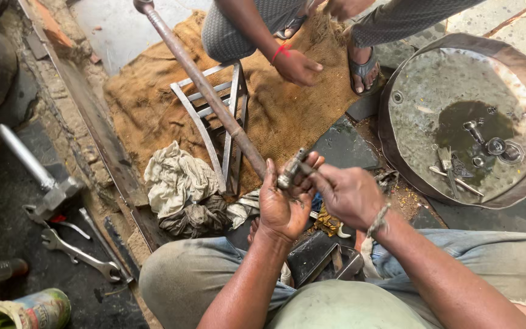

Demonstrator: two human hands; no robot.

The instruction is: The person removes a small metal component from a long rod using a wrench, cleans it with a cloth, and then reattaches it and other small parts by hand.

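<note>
- In the head view, over the person's lap, the left hand is wrapped closed around the near end of a long rusty steel rod, while the right hand pinches a small metal fitting on that end.
- The rod's long axis runs diagonally, its far end pointing up-left across the burlap sack and metal frame.
- Risk, as I judge it: the grip looks oily, so the fitting could slip and nip fingers, or the long rod could swing toward the co-worker's hand.

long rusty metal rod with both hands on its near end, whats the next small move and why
Probably a small twist of the right hand on the metal fitting, since its fingers pinch that piece while the left hand grips the near end of the long rusty metal rod steady beneath it.
</note>
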